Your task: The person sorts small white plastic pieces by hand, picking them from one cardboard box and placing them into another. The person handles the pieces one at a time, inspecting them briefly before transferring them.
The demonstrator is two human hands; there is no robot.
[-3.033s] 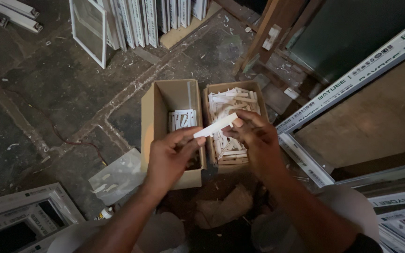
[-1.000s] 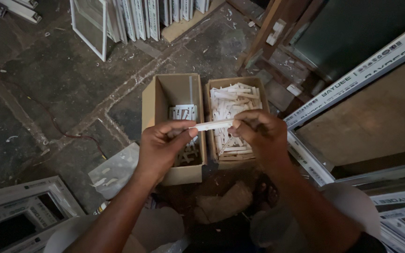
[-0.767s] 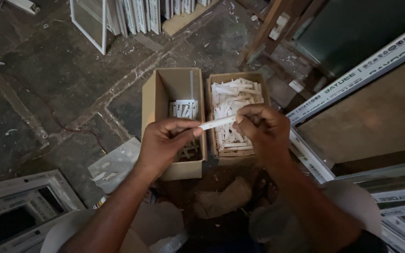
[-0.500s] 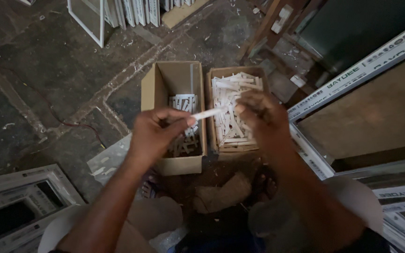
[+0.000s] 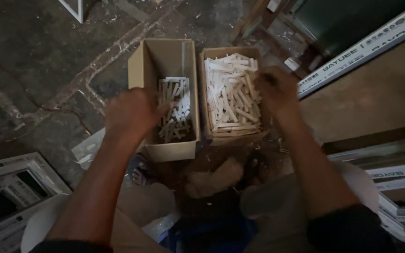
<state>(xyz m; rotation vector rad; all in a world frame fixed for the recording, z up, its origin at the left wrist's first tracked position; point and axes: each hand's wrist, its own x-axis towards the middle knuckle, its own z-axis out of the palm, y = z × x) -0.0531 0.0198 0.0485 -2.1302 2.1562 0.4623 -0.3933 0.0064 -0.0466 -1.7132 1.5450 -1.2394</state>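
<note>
**Hands over two boxes of white strips**

While the right-hand box [image 5: 233, 93] lies heaped with white strips [image 5: 230, 96], the left-hand box [image 5: 167, 100] on the floor holds a shallow layer; the left hand [image 5: 132, 112] hovers at its left edge, grip blurred, cannot tell; the right hand [image 5: 275, 89] reaches curled into the heap's right edge, hold unclear.

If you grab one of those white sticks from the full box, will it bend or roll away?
Probably not. The white sticks look straight and flat-sided, so likely stiff and unlikely to roll. They seem thin, so probably light. Piled loosely in the box, neighbours may shift.
</note>
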